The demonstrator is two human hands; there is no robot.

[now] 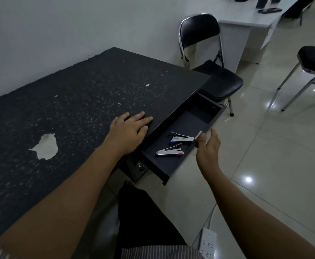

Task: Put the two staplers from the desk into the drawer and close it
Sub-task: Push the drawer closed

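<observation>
The dark drawer point(207, 119) stands pulled out from under the black desk point(68, 101). Two staplers lie inside it: a blue-ended stapler point(181, 137) and, nearer to me, a red-ended stapler point(169, 151), both silver and hinged partly apart. My left hand point(129, 131) rests flat on the desk near its front edge, fingers spread, holding nothing. My right hand point(208, 148) hovers just outside the drawer's front panel beside its small metal handle point(198, 135), fingers apart and empty.
A black folding chair point(209, 58) stands right behind the drawer's far end. Another chair point(310, 70) is at the right and a white desk point(250, 21) beyond. A white power strip point(208, 243) lies on the tiled floor near my legs. The desk covering has a torn white patch point(46, 146).
</observation>
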